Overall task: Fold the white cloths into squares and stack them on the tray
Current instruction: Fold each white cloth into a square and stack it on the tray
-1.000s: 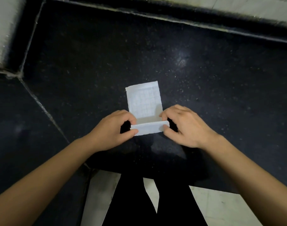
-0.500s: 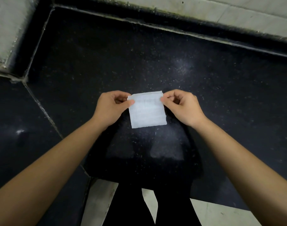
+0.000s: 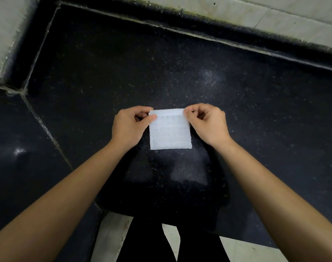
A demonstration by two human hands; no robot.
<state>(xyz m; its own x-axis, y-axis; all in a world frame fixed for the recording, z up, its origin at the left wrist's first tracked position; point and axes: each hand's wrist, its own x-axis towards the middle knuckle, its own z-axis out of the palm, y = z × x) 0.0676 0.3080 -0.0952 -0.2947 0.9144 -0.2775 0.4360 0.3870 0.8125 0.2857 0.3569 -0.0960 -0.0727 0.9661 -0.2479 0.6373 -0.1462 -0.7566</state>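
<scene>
The white cloth (image 3: pixel 169 129) is lying flat at the centre of the frame on the dark speckled worktop (image 3: pixel 255 110), folded into a near-square shape. Its upper edge is showing a narrow folded band, and its lower edge is lying free, with no hand on it.

The left hand (image 3: pixel 128 127) is sitting just left of the cloth and is pinching the upper left corner. Its thumb (image 3: pixel 152 118) is pressing on top of the fabric while the other fingers are curling in beside the edge. The right hand (image 3: pixel 208 123) is sitting just right of the cloth and is pinching the upper right corner between the thumb and the curled fingers. Both forearms are reaching in from the lower corners of the frame.

A pale seam (image 3: pixel 46 129) is running diagonally across the worktop at the left of the frame. A light tiled wall (image 3: pixel 274 17) is bordering the worktop along the top. At the bottom centre, dark trouser legs (image 3: pixel 148 242) are standing on a light floor (image 3: pixel 108 239).
</scene>
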